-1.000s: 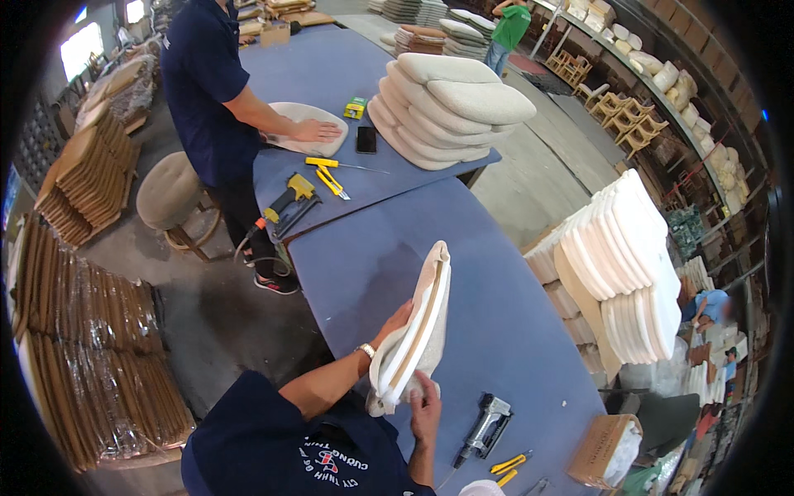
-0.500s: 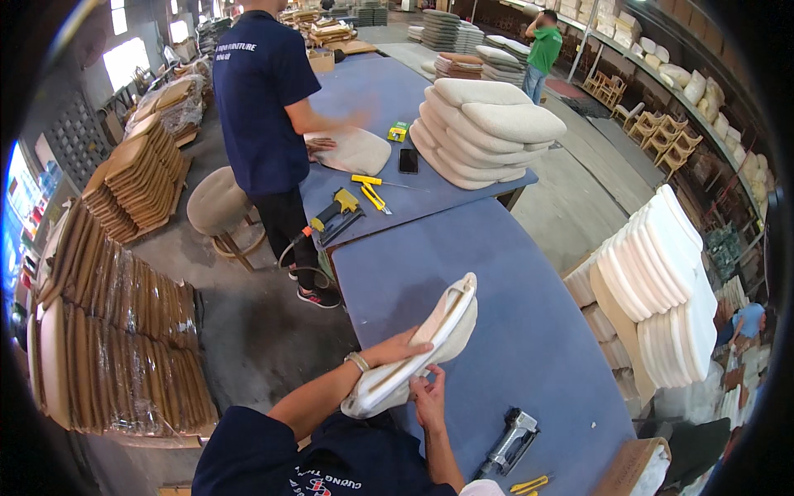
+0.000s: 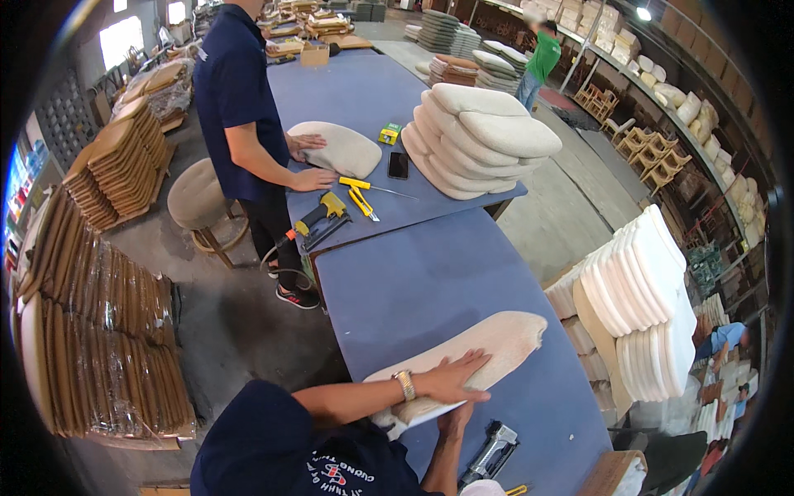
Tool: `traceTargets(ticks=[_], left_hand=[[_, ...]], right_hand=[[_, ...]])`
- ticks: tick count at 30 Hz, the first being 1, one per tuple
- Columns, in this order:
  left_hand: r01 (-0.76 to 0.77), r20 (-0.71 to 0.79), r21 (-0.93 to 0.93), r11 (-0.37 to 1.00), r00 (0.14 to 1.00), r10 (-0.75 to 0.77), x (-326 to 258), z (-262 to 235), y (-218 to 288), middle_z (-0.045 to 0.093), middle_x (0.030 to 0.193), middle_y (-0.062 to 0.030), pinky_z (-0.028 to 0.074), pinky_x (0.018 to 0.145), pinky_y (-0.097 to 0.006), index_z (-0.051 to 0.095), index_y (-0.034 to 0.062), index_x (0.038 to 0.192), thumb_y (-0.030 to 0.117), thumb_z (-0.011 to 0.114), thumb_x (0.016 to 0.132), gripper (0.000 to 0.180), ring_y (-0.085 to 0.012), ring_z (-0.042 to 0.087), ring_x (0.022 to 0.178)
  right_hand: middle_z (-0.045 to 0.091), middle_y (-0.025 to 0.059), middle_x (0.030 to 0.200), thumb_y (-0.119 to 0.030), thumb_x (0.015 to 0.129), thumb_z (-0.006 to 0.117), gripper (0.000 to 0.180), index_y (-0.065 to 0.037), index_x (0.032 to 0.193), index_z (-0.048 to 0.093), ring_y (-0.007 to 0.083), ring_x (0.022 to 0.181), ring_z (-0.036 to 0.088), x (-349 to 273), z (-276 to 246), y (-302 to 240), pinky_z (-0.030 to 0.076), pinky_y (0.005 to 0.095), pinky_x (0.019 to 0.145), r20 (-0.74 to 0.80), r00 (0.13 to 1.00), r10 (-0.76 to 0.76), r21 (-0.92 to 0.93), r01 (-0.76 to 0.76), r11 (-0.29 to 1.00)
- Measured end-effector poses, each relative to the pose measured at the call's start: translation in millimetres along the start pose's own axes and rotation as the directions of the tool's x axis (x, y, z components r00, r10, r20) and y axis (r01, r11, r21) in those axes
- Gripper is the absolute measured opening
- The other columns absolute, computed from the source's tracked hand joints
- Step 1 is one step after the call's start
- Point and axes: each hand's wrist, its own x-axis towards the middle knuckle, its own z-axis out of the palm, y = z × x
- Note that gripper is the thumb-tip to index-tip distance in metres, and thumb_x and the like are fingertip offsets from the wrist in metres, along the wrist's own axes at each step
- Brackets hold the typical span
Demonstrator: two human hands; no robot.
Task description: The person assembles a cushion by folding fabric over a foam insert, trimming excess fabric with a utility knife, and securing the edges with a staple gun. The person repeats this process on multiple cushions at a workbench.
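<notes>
A cream fabric-covered seat pad lies slanted over the near end of the blue table, its broad face up and its near edge slightly raised. My left hand rests flat across the top of the pad, fingers spread. Below it, my right hand grips the near edge; the pad and my left hand hide part of its fingers. A silver-grey staple gun lies on the table just right of my right forearm. Beside that, a yellow-handled tool is partly cut off by the lower edge.
Across the blue table, a co-worker has both hands at another pad. Near them lie a yellow-black staple gun, a screwdriver, a cutter and a phone. Stacked pads stand behind; white ones stand right.
The seat pad has gone from steeply tilted, underside edge showing, to lying broad face up. My left hand has spread over it; my right hand moved to its edge. The co-worker's hands shifted.
</notes>
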Motion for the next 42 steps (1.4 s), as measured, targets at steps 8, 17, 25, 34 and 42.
traceTargets(ticks=[8, 17, 25, 34, 42], left_hand=[[-0.140, 0.177, -0.256, 0.956, 0.966, 0.189, 33, -25, -88, 0.050, 0.147, -0.0322, 0.036, 0.117, -0.042, 0.035, 0.0081, 0.159, 0.066, 0.055, 0.097, 0.087, -0.0467, 0.050, 0.136], [0.155, -0.276, 0.547, 0.823, 0.961, 0.003, -41, -113, -320, 0.027, 0.168, -0.0137, 0.015, 0.125, -0.055, 0.040, 0.0109, 0.157, 0.043, 0.050, 0.103, 0.063, -0.0314, 0.021, 0.156], [0.156, -0.153, 0.596, 0.788, 0.985, -0.079, -39, -127, -312, 0.025, 0.169, -0.0129, 0.012, 0.125, -0.056, 0.036, 0.0112, 0.159, 0.038, 0.042, 0.104, 0.061, -0.0304, 0.017, 0.157], [0.167, -0.163, 0.602, 0.780, 0.983, -0.085, -37, -123, -310, 0.027, 0.168, -0.0138, 0.016, 0.123, -0.059, 0.038, 0.0118, 0.158, 0.038, 0.043, 0.103, 0.061, -0.0326, 0.022, 0.156], [0.156, -0.172, 0.601, 0.784, 0.983, -0.063, -37, -119, -313, 0.029, 0.167, -0.0132, 0.015, 0.124, -0.058, 0.038, 0.0133, 0.158, 0.041, 0.045, 0.102, 0.063, -0.0322, 0.023, 0.155]], right_hand=[[0.053, 0.0182, 0.145, -0.055, 0.108, 0.041, 0.071, -0.002, 0.154, 0.035, 0.0312, 0.126, 0.058, 28, -71, 21, 0.050, 0.0455, 0.104, -0.680, 0.718, 0.146, -0.125, -0.310, 0.943], [0.054, 0.0185, 0.144, -0.055, 0.108, 0.042, 0.071, -0.001, 0.153, 0.036, 0.0310, 0.124, 0.059, -4, -61, 47, 0.050, 0.0452, 0.103, -0.845, 0.534, 0.001, -0.220, -0.351, 0.910], [0.054, 0.0188, 0.143, -0.055, 0.108, 0.042, 0.070, -0.001, 0.152, 0.037, 0.0308, 0.123, 0.059, 1, -45, 55, 0.051, 0.0448, 0.102, -0.886, 0.462, -0.029, -0.229, -0.383, 0.895], [0.055, 0.0191, 0.142, -0.055, 0.107, 0.043, 0.070, 0.000, 0.152, 0.038, 0.0306, 0.122, 0.060, 2, -50, 49, 0.051, 0.0445, 0.101, -0.907, 0.414, -0.081, -0.262, -0.402, 0.877], [0.056, 0.0194, 0.142, -0.055, 0.107, 0.044, 0.070, 0.000, 0.151, 0.039, 0.0304, 0.121, 0.060, 1, -54, 37, 0.051, 0.0442, 0.100, -0.903, 0.411, -0.124, -0.319, -0.450, 0.834]])
